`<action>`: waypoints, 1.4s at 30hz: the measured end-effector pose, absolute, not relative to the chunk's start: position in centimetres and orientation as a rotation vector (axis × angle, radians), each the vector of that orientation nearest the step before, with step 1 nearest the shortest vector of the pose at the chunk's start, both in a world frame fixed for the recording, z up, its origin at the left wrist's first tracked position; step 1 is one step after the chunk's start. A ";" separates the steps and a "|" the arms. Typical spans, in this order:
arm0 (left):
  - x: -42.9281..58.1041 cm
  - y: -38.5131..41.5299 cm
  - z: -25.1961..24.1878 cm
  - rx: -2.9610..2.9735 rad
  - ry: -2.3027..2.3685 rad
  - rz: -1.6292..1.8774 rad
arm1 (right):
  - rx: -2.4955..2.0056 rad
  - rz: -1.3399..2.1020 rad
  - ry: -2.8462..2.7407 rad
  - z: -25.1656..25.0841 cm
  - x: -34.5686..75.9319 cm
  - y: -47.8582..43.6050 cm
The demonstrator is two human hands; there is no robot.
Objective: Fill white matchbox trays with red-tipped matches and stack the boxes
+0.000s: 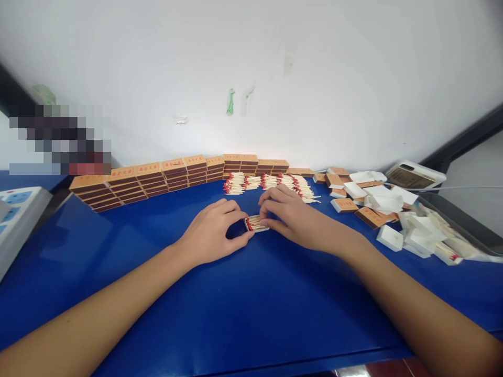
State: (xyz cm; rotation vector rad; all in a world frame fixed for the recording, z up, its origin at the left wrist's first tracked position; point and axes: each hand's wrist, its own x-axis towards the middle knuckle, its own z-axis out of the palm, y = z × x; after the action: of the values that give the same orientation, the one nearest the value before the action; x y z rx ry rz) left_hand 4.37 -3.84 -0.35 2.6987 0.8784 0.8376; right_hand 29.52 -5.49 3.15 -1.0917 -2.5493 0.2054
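Observation:
A small white matchbox tray (262, 229) filled with red-tipped matches (255, 223) lies on the blue table (243, 303). My left hand (214, 230) pinches the left end of the tray between thumb and forefinger. Over the right end bends my right hand (293, 214), its thumb and curled fingers closed at the pale ends of the matches; the fingertips partly cover them. Just behind both hands, a row of loose match piles (275, 182) rests on the table, heads mostly to the left.
Stacked orange-brown matchboxes (153, 178) line the white wall. To the right lie scattered matchbox sleeves (345, 205), white empty trays (390, 238) and a tray of matches (448, 254). A white device with a cable (416, 175) leans behind them. A white box (21, 220) stands far left.

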 end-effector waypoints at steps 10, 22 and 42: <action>4.3 -3.8 -0.4 2.698 0.880 0.824 | -1.104 0.248 -2.465 2.8 29.6 -4.6; 4.3 -3.8 -0.5 2.694 0.873 0.814 | -1.342 -0.265 -2.309 -0.2 32.7 0.0; 4.3 -3.8 -0.5 2.695 0.867 0.823 | -1.366 -0.273 -2.307 -0.9 32.8 0.7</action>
State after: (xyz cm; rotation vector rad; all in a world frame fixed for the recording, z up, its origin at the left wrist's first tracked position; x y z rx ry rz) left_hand 4.33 -3.80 -0.51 2.6954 0.8666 0.8226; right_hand 32.85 0.72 -0.93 -1.3656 -2.3070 -0.2725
